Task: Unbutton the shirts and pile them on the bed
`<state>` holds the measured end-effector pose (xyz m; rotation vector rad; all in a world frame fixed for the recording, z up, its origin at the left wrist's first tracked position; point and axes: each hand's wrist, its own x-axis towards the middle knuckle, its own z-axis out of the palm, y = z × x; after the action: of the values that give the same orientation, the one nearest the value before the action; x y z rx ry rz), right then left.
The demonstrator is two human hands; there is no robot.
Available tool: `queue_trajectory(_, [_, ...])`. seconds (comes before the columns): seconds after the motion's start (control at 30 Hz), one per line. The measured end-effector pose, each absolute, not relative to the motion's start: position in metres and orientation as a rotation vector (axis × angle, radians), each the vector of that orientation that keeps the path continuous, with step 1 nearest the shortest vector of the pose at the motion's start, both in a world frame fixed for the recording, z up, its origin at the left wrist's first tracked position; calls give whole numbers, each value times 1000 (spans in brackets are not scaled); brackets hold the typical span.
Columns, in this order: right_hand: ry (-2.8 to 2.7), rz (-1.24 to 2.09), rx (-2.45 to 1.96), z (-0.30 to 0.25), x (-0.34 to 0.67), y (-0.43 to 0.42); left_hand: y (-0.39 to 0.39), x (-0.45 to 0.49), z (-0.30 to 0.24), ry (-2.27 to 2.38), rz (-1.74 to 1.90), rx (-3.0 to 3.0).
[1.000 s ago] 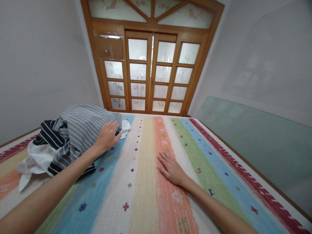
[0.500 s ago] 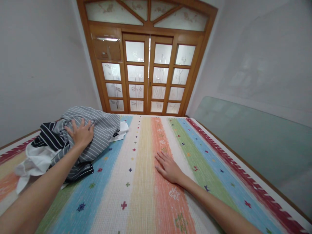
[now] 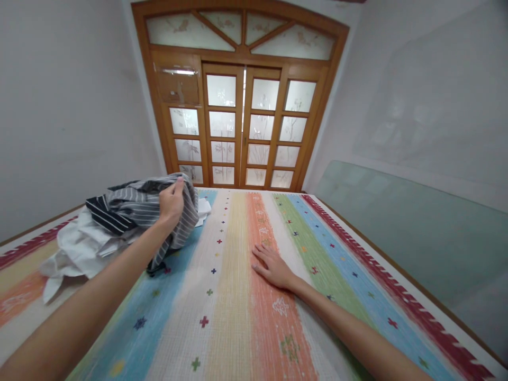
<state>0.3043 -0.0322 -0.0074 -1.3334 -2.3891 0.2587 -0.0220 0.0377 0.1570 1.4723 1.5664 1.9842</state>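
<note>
My left hand (image 3: 172, 202) grips a grey garment with white stripes (image 3: 137, 203) and lifts part of it off the pile at the left. The garment's kind cannot be made out. A black band with white stripes (image 3: 111, 216) lies along its left side. Beneath it is a crumpled white cloth (image 3: 77, 246), and another bit of white cloth (image 3: 203, 209) sticks out on the right. My right hand (image 3: 273, 267) rests flat on the orange stripe of the bedspread (image 3: 234, 317), fingers stretched out and holding nothing.
The colourful striped bedspread covers the bed in front of me. A pale green headboard or panel (image 3: 413, 233) runs along the right wall. Beyond the far edge stand wooden doors with glass panes (image 3: 243, 127). A grey wall (image 3: 67, 106) is on the left.
My left hand has gone from lying spread on the striped garment to gripping it, moving right and raising its right part. The pile has shifted slightly. My right hand stays in place.
</note>
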Motion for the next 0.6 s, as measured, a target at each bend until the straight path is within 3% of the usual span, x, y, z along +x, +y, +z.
queue_trajectory(0.13, [-2290, 503, -1289, -1, 306, -24, 21, 23, 153, 1234, 1864, 1595])
queue_trajectory(0.37, [-1632, 1048, -1278, 13, 320, 1, -30, 87, 113, 804, 970, 1841])
queue_trajectory(0.5, [-1508, 1057, -1267, 26, 331, 7, -59, 119, 54, 715, 614, 1972])
queue_trajectory(0.6, [-1539, 1007, -1315, 29, 329, 8, -80, 135, 23, 675, 592, 2283])
